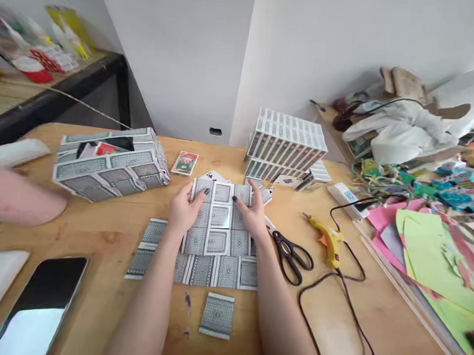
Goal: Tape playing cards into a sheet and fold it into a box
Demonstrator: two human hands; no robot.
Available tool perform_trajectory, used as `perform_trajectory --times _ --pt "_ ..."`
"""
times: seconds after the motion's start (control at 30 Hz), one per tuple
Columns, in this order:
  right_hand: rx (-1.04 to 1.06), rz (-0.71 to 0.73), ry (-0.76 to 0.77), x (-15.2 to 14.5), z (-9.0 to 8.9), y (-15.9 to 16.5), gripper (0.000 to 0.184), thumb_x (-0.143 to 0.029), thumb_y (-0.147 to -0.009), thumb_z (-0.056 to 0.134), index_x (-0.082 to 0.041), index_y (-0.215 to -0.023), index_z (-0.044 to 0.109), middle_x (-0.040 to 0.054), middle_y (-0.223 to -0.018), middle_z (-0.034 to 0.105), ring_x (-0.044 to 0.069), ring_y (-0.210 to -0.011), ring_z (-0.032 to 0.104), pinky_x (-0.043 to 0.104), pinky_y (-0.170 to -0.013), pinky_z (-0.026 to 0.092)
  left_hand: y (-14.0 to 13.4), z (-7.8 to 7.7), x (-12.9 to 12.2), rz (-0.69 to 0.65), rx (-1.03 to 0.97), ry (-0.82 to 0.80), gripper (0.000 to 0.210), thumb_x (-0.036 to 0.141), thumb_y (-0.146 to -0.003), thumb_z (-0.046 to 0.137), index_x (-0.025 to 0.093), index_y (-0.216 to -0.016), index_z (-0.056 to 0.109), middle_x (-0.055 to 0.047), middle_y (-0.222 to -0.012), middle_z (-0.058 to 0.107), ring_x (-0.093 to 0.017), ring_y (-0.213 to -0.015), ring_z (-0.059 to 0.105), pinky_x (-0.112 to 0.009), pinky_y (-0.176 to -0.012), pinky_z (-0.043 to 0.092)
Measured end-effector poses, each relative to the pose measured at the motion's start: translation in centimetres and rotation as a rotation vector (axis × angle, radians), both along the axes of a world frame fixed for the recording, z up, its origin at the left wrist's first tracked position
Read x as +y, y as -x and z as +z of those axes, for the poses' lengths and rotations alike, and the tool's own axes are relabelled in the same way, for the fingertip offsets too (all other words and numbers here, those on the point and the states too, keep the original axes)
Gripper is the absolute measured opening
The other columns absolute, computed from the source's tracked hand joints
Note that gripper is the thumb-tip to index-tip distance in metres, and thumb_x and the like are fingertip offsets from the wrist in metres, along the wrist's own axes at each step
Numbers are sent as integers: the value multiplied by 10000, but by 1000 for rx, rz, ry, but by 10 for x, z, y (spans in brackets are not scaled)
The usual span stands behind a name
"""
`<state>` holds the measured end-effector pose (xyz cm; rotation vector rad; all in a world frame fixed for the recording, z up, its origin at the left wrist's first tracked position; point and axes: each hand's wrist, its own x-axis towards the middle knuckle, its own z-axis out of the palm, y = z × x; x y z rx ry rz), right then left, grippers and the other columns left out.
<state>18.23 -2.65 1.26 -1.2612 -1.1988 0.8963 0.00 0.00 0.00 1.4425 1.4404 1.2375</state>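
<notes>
Over the middle of the tabletop, a card panel is showing grey patterned backs, white borders and a bright glint near its centre. It is facing upward, its far edge pointing toward the wall; looking nearly square, it is leaving its long axis unclear. The left hand and right hand are gripping opposite sides, thumbs on top. Joined cards are lying beneath, with scissors lying to the right.

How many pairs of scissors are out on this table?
1: the black-handled scissors, just right of the right hand holding the card panel, blades partly out of sight. More may be hidden under the paper sheets.
</notes>
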Motion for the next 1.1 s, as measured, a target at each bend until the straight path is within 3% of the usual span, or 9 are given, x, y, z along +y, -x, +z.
perform_trajectory --times 0.3,0.43,0.6,0.73,0.9,1.1 --pt "169 97 37 0 -1 -3 713 -414 -747 629 -272 -1371 314 72 -1208 568 230 -1068 570 431 -948 454 -3 20 -9 -11 -42 7 393 406 -761 595 140 -1048 566 -99 -970 688 -207 -830 659 -304 -740 499" --pt "123 91 -27 -7 23 -7 675 -418 -758 627 -294 -1357 342 62 -1292 511 230 -1118 543 436 -981 432 -7 43 -16 3 -28 -41 361 442 -771 584 156 -990 563 -65 -855 697 -188 -730 656 -280 -660 493" --pt "24 45 -141 -14 68 -15 624 -402 -792 603 -321 -1355 346 32 -1359 462 231 -1268 414 452 -1052 368 -14 90 -19 11 30 -194 304 419 -786 589 169 -957 569 -50 -823 688 -158 -671 638 -245 -596 477" --pt "29 44 -183 -17 93 -19 581 -392 -812 583 -339 -1343 353 17 -1363 459 233 -1273 414 465 -1046 383 -20 119 -22 32 66 -284 274 408 -790 593 185 -947 569 -23 -708 664 -146 -592 615 -235 -524 459" --pt "42 41 -207 -20 104 -19 578 -375 -810 585 -357 -1338 351 -4 -1385 436 238 -1262 429 475 -1029 411 -23 133 -29 24 29 -301 253 395 -790 597 187 -931 563 -8 -670 649 -144 -590 615 -232 -516 460" --pt "62 28 -201 -21 107 -14 591 -376 -799 599 -352 -1338 361 8 -1362 461 251 -1281 406 506 -1030 403 -18 142 -30 -18 0 -279 233 370 -799 592 183 -933 550 -26 -795 682 -136 -639 630 -225 -540 477"
